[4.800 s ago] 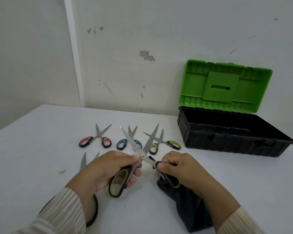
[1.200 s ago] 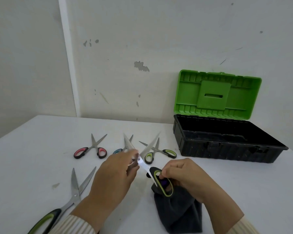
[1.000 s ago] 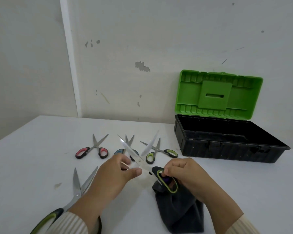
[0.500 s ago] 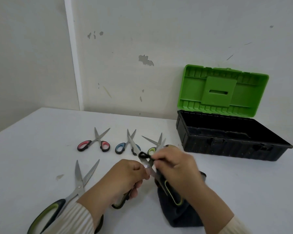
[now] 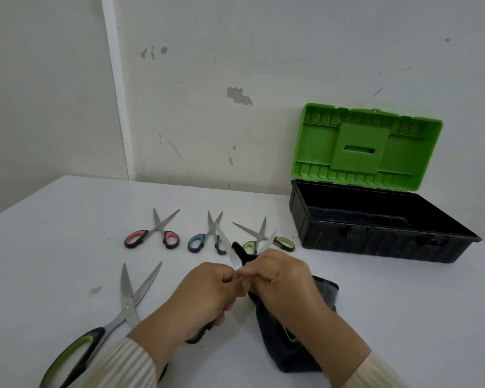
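I hold a large pair of scissors (image 5: 226,245) above the white table, blades spread and pointing away from me. My left hand (image 5: 207,292) grips one black-and-green handle, whose end shows below my fingers. My right hand (image 5: 280,278) pinches a fold of dark cloth (image 5: 283,351) against the blades near the pivot; a black tip of cloth sticks up between them. The rest of the cloth lies on the table under my right wrist and hides most of the other handle.
A second large pair of scissors (image 5: 125,306) lies open at the near left. Three small pairs lie in a row behind my hands: red-handled (image 5: 157,232), blue-handled (image 5: 207,238), green-handled (image 5: 263,239). A black toolbox (image 5: 375,242) with its green lid (image 5: 367,147) raised stands against the wall at the right.
My right hand let go of the scissor handle, moved up to the blades and now pinches cloth there. My left hand shifted from the blades down to a handle.
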The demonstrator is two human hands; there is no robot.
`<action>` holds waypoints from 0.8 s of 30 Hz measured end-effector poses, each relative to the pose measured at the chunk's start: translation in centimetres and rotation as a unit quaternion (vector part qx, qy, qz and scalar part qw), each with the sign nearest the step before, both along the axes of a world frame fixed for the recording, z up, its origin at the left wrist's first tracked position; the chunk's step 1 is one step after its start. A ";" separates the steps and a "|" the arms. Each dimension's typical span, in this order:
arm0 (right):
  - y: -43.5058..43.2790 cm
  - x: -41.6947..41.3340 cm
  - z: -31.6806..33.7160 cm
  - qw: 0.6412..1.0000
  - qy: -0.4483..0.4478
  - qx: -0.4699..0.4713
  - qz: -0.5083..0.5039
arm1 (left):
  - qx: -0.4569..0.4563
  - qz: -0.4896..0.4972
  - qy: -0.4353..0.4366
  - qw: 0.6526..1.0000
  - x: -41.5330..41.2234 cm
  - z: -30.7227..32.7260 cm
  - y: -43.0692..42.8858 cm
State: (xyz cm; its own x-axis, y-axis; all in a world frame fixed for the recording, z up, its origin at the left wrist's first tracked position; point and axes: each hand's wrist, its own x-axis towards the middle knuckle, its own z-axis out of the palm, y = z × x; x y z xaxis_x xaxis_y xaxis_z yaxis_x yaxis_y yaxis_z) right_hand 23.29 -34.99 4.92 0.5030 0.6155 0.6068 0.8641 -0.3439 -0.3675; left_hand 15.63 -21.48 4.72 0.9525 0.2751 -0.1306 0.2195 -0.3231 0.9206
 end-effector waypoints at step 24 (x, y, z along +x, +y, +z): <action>-0.4 -0.7 0.7 0.991 0.098 -0.096 -0.009 | 0.036 -0.030 0.030 0.998 -0.4 0.6 0.5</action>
State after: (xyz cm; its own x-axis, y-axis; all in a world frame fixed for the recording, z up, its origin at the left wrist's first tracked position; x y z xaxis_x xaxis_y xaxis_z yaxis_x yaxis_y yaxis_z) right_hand 22.58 -35.36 5.64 0.6108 0.7003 0.3694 0.7763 -0.4381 -0.4532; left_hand 15.26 -21.01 5.35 0.9585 0.2284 -0.1705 0.2525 -0.4027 0.8799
